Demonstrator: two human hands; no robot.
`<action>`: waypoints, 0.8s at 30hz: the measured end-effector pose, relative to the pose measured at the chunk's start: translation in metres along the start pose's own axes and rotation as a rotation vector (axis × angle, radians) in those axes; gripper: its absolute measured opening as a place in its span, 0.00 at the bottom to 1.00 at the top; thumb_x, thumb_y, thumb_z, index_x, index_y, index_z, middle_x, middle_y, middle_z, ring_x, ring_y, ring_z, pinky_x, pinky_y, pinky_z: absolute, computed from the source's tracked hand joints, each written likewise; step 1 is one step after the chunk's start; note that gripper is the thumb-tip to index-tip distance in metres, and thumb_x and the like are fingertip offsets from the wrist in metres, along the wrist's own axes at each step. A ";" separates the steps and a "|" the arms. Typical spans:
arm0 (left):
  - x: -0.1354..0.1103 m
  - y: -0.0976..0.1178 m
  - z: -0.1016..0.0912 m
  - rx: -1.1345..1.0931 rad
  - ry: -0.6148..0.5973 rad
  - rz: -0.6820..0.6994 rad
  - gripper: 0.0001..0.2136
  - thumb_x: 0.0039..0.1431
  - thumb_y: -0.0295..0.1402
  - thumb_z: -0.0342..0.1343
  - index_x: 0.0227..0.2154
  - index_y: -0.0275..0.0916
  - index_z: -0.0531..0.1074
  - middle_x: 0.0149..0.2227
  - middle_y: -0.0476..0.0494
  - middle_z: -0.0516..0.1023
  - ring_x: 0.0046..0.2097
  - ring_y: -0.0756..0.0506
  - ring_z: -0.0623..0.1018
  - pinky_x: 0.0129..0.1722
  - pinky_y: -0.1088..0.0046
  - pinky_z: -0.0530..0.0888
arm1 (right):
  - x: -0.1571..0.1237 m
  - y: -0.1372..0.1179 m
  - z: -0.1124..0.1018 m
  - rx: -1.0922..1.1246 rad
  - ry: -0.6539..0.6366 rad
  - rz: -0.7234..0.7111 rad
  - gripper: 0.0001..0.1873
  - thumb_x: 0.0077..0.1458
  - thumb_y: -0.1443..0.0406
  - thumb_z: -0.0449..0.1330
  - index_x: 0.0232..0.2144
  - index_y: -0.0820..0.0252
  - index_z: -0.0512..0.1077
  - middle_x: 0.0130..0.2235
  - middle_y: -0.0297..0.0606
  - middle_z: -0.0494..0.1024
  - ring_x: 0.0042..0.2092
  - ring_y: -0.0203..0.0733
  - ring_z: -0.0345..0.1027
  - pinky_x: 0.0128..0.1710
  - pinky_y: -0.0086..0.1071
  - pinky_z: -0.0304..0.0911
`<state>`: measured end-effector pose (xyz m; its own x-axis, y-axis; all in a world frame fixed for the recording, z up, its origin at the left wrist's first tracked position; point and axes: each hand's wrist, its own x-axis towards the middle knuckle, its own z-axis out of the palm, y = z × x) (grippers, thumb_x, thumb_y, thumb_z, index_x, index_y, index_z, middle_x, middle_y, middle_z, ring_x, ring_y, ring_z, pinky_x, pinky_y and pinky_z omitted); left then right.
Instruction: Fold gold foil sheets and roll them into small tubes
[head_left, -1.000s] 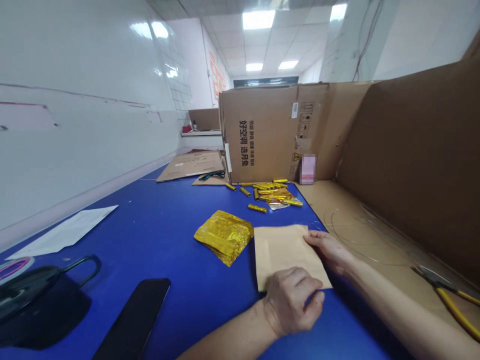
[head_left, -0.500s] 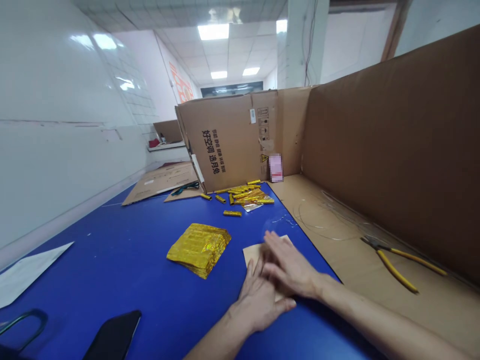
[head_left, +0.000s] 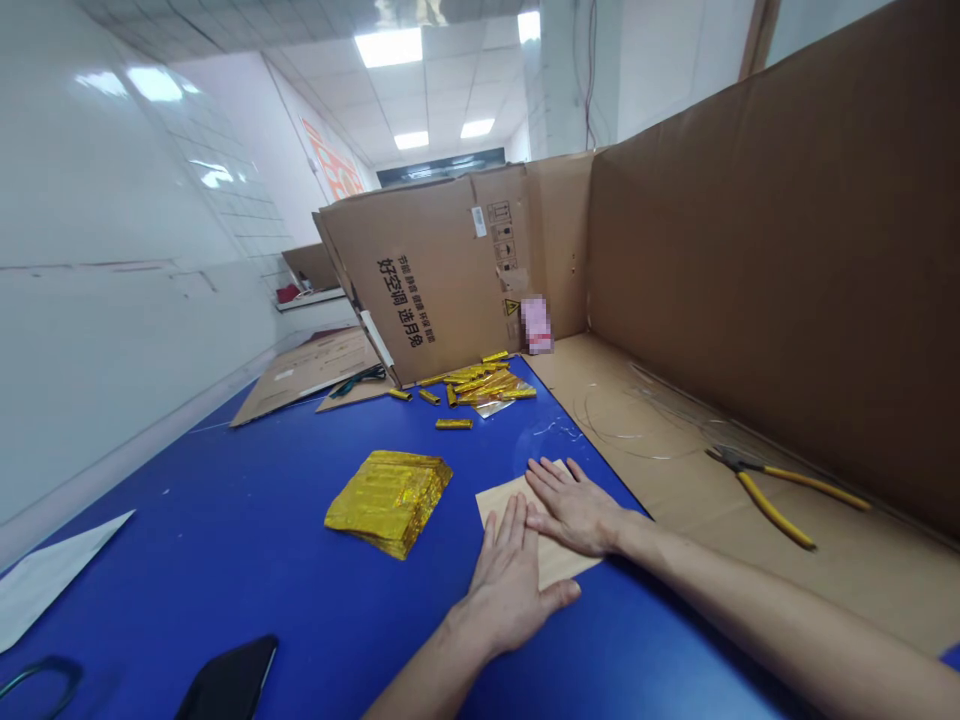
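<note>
Tan paper sheet (head_left: 564, 566) under the open, flat left hand (head_left: 514, 585) and right hand (head_left: 574, 505), now side by side.

A blue surface (head_left: 262, 520) carries a flat tan paper sheet (head_left: 501, 492) beside a stack of gold foil sheets (head_left: 386, 490). Small gold foil rolls (head_left: 480, 384) lie scattered farther back, a black phone (head_left: 229, 682) nearer.

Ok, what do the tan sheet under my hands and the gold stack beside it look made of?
Tan sheet: probably kraft paper or thin card, matte, lying flat, no glare. Gold stack: likely metallised foil or film, glossy, with sparkling, rainbow-tinged glints.
</note>
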<state>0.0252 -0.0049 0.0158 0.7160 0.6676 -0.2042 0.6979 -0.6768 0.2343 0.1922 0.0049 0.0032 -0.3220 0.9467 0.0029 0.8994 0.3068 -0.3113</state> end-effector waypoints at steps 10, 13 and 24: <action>0.012 -0.033 -0.004 0.135 0.048 -0.092 0.39 0.54 0.55 0.30 0.58 0.27 0.36 0.60 0.35 0.30 0.60 0.41 0.33 0.57 0.58 0.39 | 0.003 0.003 0.010 -0.031 0.021 0.031 0.43 0.50 0.42 0.33 0.59 0.67 0.43 0.61 0.47 0.40 0.61 0.50 0.28 0.55 0.49 0.24; 0.016 -0.044 -0.009 0.170 0.044 -0.070 0.39 0.53 0.56 0.30 0.59 0.29 0.36 0.60 0.37 0.32 0.60 0.42 0.34 0.57 0.58 0.39 | 0.003 -0.002 0.015 -0.036 0.060 0.090 0.44 0.50 0.43 0.32 0.59 0.71 0.42 0.61 0.50 0.38 0.61 0.53 0.26 0.54 0.53 0.22; 0.019 -0.027 0.001 0.184 0.122 -0.261 0.40 0.52 0.56 0.33 0.58 0.28 0.38 0.61 0.35 0.35 0.61 0.39 0.36 0.56 0.55 0.41 | 0.021 -0.027 0.004 0.000 0.137 0.135 0.41 0.53 0.49 0.37 0.57 0.80 0.43 0.61 0.59 0.36 0.60 0.57 0.21 0.52 0.54 0.15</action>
<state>0.0200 0.0254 0.0043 0.5134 0.8502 -0.1170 0.8567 -0.5157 0.0118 0.1604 0.0158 0.0076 -0.1553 0.9837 0.0908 0.9317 0.1764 -0.3176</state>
